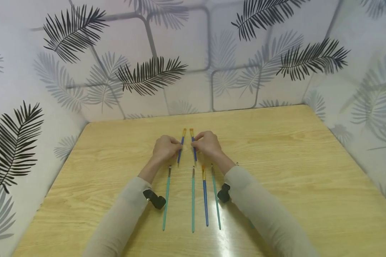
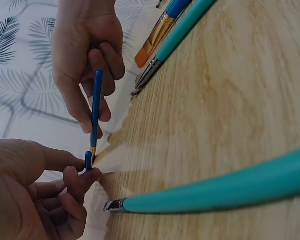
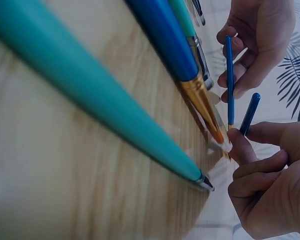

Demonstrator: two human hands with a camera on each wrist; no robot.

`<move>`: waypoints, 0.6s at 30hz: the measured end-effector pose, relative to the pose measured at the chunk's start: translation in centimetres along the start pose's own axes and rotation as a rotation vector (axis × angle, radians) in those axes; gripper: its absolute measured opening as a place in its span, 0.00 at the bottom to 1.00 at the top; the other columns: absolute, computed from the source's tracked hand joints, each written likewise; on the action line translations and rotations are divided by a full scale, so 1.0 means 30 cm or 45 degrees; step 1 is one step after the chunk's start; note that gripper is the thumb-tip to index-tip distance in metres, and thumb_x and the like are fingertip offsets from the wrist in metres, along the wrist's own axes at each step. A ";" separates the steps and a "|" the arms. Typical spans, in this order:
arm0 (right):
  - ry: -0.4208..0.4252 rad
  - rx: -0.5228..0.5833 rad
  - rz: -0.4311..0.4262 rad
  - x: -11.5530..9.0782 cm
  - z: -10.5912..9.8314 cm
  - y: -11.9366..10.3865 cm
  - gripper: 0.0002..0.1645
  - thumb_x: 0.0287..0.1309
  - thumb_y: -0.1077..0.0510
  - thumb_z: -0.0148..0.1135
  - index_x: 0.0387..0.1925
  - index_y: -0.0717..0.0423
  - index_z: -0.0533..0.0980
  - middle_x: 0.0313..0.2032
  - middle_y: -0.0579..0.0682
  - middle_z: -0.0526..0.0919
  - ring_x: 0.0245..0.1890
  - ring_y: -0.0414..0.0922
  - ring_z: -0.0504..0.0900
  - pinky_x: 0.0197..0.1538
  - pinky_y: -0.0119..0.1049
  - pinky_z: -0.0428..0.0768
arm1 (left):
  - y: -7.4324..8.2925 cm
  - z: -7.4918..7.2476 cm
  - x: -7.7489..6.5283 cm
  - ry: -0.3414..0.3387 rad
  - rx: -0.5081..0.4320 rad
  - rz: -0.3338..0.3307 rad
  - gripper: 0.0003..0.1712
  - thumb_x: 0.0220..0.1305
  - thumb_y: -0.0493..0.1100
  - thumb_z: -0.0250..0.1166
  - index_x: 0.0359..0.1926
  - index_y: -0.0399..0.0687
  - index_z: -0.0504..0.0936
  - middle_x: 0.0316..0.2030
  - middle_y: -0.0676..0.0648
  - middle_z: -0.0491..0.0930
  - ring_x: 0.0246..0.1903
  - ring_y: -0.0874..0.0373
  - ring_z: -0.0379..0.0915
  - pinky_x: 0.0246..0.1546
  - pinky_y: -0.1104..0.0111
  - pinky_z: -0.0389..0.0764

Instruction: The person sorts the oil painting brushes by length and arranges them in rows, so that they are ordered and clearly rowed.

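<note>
Near the back of the table, my left hand [image 1: 165,147] pinches a short blue paintbrush [image 1: 179,155] with flat amber bristles pointing away from me. Opposite it, my right hand [image 1: 208,142] pinches a matching blue paintbrush [image 1: 194,154]. The two brushes stand side by side with a narrow gap, leaning slightly apart at their handle ends. In the left wrist view, the right hand's brush [image 2: 96,100] shows between thumb and fingers. The right wrist view shows the left hand's brush [image 3: 230,75] held the same way.
Nearer me lie a teal paintbrush [image 1: 167,201] by the left wrist, another teal brush [image 1: 193,200], a longer blue brush [image 1: 205,201] and a third teal brush [image 1: 217,201]. The right sleeve [image 1: 263,203] mostly covers one more. Patterned wall covering [image 1: 180,92] borders the wooden table [image 1: 292,150].
</note>
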State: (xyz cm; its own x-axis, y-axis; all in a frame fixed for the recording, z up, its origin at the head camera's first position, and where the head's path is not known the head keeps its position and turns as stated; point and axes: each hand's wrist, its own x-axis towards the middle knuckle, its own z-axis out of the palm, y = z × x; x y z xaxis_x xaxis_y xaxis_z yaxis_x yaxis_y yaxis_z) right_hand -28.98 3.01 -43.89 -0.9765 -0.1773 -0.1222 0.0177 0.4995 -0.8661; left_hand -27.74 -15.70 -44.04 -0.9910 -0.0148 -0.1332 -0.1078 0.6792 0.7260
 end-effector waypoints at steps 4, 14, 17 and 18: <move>0.024 -0.094 0.016 0.011 0.013 -0.005 0.18 0.65 0.57 0.69 0.52 0.62 0.83 0.34 0.54 0.91 0.37 0.49 0.89 0.31 0.32 0.79 | 0.004 0.001 -0.003 0.022 0.039 0.000 0.10 0.69 0.41 0.67 0.41 0.39 0.91 0.23 0.48 0.84 0.14 0.65 0.64 0.14 0.75 0.62; 0.067 -0.191 0.059 0.031 0.028 0.002 0.15 0.64 0.54 0.70 0.49 0.57 0.85 0.38 0.51 0.89 0.32 0.44 0.82 0.27 0.31 0.71 | 0.017 0.003 -0.003 0.035 0.109 -0.029 0.13 0.69 0.42 0.67 0.29 0.41 0.91 0.21 0.47 0.85 0.12 0.64 0.64 0.12 0.75 0.60; 0.079 -0.190 0.074 0.032 0.026 -0.002 0.15 0.64 0.55 0.70 0.49 0.57 0.85 0.36 0.51 0.89 0.30 0.44 0.81 0.26 0.30 0.69 | 0.021 0.007 -0.001 0.047 0.116 -0.009 0.14 0.68 0.41 0.67 0.26 0.41 0.90 0.20 0.48 0.84 0.12 0.64 0.66 0.12 0.76 0.60; 0.079 -0.191 0.079 0.032 0.026 -0.003 0.15 0.64 0.55 0.70 0.49 0.56 0.85 0.36 0.51 0.89 0.30 0.44 0.81 0.25 0.30 0.69 | 0.022 0.009 -0.001 0.052 0.117 -0.004 0.14 0.68 0.41 0.67 0.25 0.42 0.90 0.20 0.49 0.84 0.12 0.64 0.67 0.13 0.76 0.60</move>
State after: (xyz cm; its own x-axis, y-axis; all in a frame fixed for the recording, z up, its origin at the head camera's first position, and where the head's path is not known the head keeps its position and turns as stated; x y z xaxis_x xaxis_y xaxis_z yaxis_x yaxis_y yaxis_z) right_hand -29.75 2.12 -44.31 -0.9860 -0.0920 -0.1391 0.0506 0.6298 -0.7751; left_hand -27.77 -15.04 -43.75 -0.9933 -0.0456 -0.1064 -0.1049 0.7436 0.6603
